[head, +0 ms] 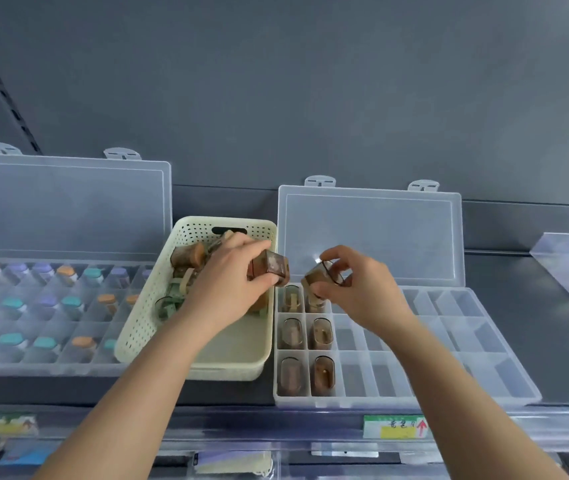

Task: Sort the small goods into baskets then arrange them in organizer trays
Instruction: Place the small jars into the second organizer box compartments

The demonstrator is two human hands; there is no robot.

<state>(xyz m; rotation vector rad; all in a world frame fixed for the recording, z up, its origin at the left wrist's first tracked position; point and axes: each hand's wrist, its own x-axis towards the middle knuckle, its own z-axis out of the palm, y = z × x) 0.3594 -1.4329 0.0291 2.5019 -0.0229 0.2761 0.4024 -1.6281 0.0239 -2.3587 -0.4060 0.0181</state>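
At the centre of the frame the left hand [233, 285] pinches a small brown translucent case [271, 266] between thumb and fingers, holding it above the right rim of the cream perforated basket [158, 299]. Just to the right, the right hand [355, 289] grips a second brown case [321, 277], tilted, over the top-left compartments of the clear organizer tray [449, 344] that fills the lower right. That tray's lid [373, 233] stands open behind it. Its two leftmost columns hold brown cases upright, one per compartment; the compartments further right are bare. The basket, between the two trays, holds more brown cases [189, 254] and a few green ones [169, 303] heaped at its far end. On the left of the frame a second clear tray [16, 368], lid up, holds small bottles with orange, teal and purple caps [11, 339].
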